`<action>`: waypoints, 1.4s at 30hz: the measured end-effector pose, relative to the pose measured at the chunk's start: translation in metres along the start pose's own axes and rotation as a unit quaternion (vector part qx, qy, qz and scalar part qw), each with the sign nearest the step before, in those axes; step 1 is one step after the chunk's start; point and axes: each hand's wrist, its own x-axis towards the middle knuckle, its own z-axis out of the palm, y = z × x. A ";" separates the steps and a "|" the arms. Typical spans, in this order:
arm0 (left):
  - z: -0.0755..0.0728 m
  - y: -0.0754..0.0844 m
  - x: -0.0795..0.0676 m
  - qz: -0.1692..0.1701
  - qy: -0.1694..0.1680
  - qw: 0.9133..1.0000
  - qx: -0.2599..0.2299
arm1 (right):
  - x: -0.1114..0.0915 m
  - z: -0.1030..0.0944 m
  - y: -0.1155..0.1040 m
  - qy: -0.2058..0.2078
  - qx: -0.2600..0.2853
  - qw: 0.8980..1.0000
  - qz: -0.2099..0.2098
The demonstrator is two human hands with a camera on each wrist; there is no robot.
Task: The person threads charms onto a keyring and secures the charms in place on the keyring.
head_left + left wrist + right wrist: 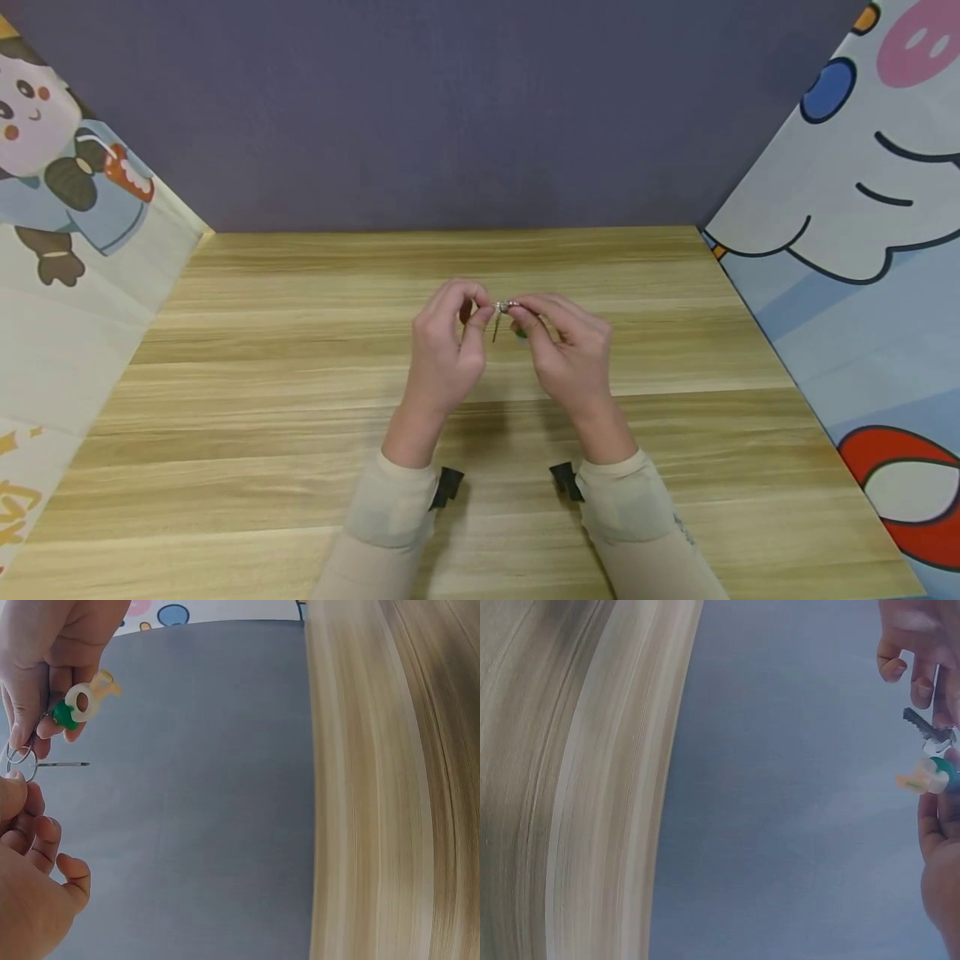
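In the head view both hands meet over the middle of the table. My left hand [448,346] pinches a metal key ring [32,769] between thumb and forefinger. From the ring a key [918,720] sticks out, its toothed blade showing in the right wrist view. My right hand [576,354] pinches the linked rings from the other side with thumb and forefinger. Below its fingertips dangles a small charm [82,703], green, white and pale orange. Fingertips partly hide the rings.
A wood-grain table [262,400] lies under the hands. Behind it rises a grey-blue panel [450,117]. Cartoon-printed side panels stand at the left [82,333] and right [847,333]. Black camera mounts [447,487] sit at the sleeve cuffs.
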 end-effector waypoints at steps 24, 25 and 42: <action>0.009 -0.001 -0.002 -0.083 0.038 0.994 -0.067 | -0.006 0.002 0.002 -0.001 0.106 0.993 0.055; 0.009 -0.001 -0.002 -0.085 0.035 0.993 -0.073 | -0.006 0.002 0.002 -0.001 0.106 0.993 0.055; -0.002 -0.002 0.000 0.050 -0.035 0.994 0.089 | 0.002 -0.016 0.005 -0.050 -0.108 0.991 -0.060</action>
